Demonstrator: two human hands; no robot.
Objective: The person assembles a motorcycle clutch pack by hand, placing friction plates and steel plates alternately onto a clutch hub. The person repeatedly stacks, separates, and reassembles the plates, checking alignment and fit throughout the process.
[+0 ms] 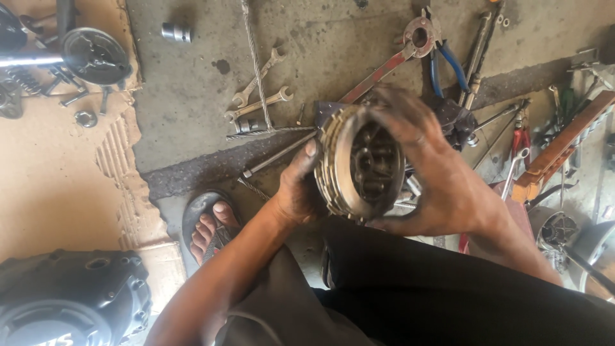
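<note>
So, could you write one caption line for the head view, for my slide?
Both hands, left hand and right hand, hold a round stack of clutch plates above wrenches on concrete.

We see the clutch pack [359, 163]: dull tan plates banded in stripes, dark grimy centre. Pliers [448, 64] with blue grips. Engine cover [70, 298] black. Cardboard [57, 173] pale brown, ribbed at its torn edge. Floor [192, 96] grey, oil-spotted. Trousers [448, 295] black.
</note>
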